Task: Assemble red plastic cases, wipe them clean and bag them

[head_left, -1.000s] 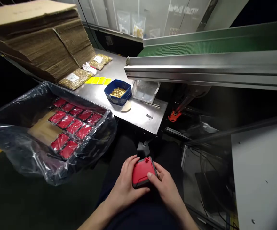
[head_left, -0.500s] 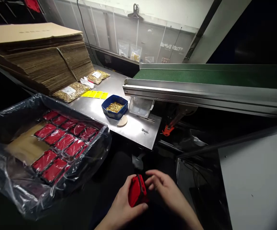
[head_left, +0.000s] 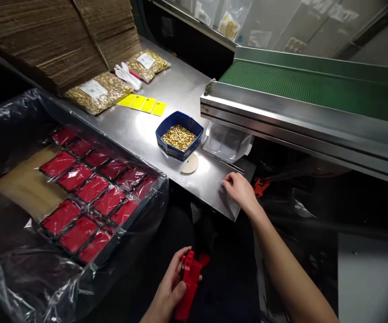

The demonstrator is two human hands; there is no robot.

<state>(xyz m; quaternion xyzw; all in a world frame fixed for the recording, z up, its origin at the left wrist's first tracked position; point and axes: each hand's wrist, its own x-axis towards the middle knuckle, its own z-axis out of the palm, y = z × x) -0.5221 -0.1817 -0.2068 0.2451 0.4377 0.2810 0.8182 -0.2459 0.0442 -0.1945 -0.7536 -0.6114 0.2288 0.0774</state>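
Observation:
My left hand (head_left: 170, 285) is wrapped around a red plastic housing (head_left: 189, 287) with holes in its narrow top end, low in front of my lap. A red flap or piece sticks out at its right side. My right hand (head_left: 241, 190) is at the right front corner of the metal table (head_left: 210, 184), thumb and fingers pinched together at the surface. Whatever small thing is between these fingertips is too small to make out. Left of it lie a round beige disc (head_left: 190, 164) and a blue tray (head_left: 167, 149) holding small brass-coloured parts (head_left: 179, 137).
A plastic-lined crate (head_left: 160, 184) of red-and-black pieces (head_left: 93, 188) stands at left. Behind are stacked cardboard (head_left: 56, 40), bags of brass parts (head_left: 98, 92), yellow labels (head_left: 142, 103) and a white glove (head_left: 127, 75). A green conveyor (head_left: 281, 80) juts in from the right, above a clear container (head_left: 227, 141).
My right hand has left the red housing and reached forward to the table corner, where small metal pieces lay. My left hand has turned the housing. The view has moved closer to the table.

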